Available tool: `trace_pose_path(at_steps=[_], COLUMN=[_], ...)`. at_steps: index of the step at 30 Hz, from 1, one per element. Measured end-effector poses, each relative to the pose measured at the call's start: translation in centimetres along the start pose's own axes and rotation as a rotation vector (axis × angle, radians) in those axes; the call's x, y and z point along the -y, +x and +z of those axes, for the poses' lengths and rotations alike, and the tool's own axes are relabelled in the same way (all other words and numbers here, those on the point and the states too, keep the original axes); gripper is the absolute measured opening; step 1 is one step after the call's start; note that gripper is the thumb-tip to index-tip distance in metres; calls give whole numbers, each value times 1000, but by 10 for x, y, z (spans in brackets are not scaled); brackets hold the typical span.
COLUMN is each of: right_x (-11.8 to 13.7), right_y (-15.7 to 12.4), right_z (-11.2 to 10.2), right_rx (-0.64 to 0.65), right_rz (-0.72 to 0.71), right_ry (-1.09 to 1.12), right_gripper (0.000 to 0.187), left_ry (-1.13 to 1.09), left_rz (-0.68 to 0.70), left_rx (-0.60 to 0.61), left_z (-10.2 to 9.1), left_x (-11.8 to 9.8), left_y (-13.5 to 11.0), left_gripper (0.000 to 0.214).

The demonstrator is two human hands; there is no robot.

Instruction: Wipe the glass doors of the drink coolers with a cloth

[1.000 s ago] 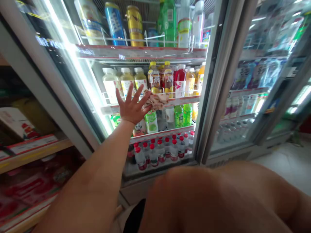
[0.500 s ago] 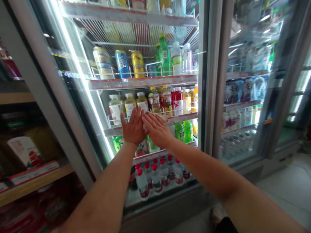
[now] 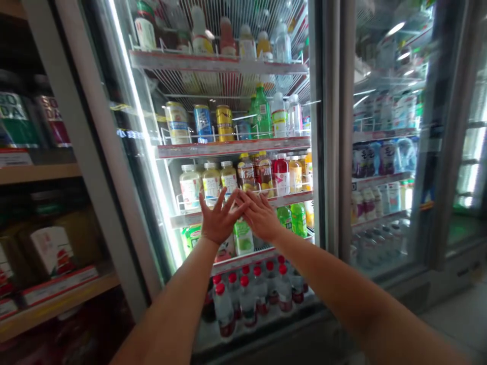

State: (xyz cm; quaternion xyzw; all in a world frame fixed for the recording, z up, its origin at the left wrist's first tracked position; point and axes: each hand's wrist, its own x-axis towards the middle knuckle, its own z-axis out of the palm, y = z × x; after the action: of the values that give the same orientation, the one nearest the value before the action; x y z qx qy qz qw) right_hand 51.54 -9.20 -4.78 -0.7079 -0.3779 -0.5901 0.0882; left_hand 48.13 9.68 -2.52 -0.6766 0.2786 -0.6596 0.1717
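Both my hands rest flat against the glass door (image 3: 289, 76) of a lit drinks fridge. My left hand (image 3: 217, 221) has its fingers spread and pointing up. My right hand (image 3: 262, 218) lies beside it with fingers stretched out to the upper left, and its fingertips cross those of the left hand. I see nothing held in either hand, and no cloth shows. Behind the glass, level with my hands, stands a row of pale and yellow-capped bottles (image 3: 228, 177). Green bottles (image 3: 291, 218) and red-capped water bottles (image 3: 247, 296) stand on the shelves below.
Cans (image 3: 201, 122) and tall bottles fill the upper fridge shelves. A grey door frame (image 3: 324, 152) separates this door from a second glass door (image 3: 388, 152) on the right. Wooden shop shelves with boxed goods (image 3: 49, 251) stand at the left. Pale floor (image 3: 464, 319) shows at the lower right.
A patterned cloth lay at my left thumb a second ago and is out of sight now. My right hand came up beside the left. The view tilted upward, showing higher shelves.
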Motion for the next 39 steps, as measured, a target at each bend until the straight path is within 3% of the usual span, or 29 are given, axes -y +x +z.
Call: trace_pose_path(at_steps=[4,7,10,12,14,17,19,21,24,26,32,39], right_x=[-13,-30,-41,-41,-37,-34,-38,-45,-51,-49,-41,-38], right_y=[-6,-7,-2,1,-1,-13,-19,-19,-10,-8,-22,-21], right_z=[-7,-12,-13,-11,-10,-12,-15,-19,-21,-19,-13,-15], right_rx=[19,-50,-197,-224,-150,-3,19,-9,-84,-103,1,24], right_rz=[-75,-145,0,119,85,-146,-237,-199,34,114,-102,-68], right_ry=[51,64,71,75,73,52,31,8,-13,-6,43,73], right_gripper=[45,37,30,37,46,48,46,45,47,48,48,51], left_ry=[27,28,31,31,19,1,7,22,31,19,17,-12], left_rz=[-60,-90,-112,-120,-130,-135,-131,-128,-130,-134,-132,-152], left_rx=[3,24,33,26,22,18,17,21,23,26,35,29], left_z=[-2,-3,-3,-3,-4,-4,-3,-3,-2,-2,-4,-2], left_x=[-2,-3,-4,-5,-6,-6,-6,-6,-6,-5,-4,-5], left_y=[3,5,6,6,7,8,7,7,6,6,6,5], left_gripper=[68,75,77,78,80,80,79,79,78,76,68,70])
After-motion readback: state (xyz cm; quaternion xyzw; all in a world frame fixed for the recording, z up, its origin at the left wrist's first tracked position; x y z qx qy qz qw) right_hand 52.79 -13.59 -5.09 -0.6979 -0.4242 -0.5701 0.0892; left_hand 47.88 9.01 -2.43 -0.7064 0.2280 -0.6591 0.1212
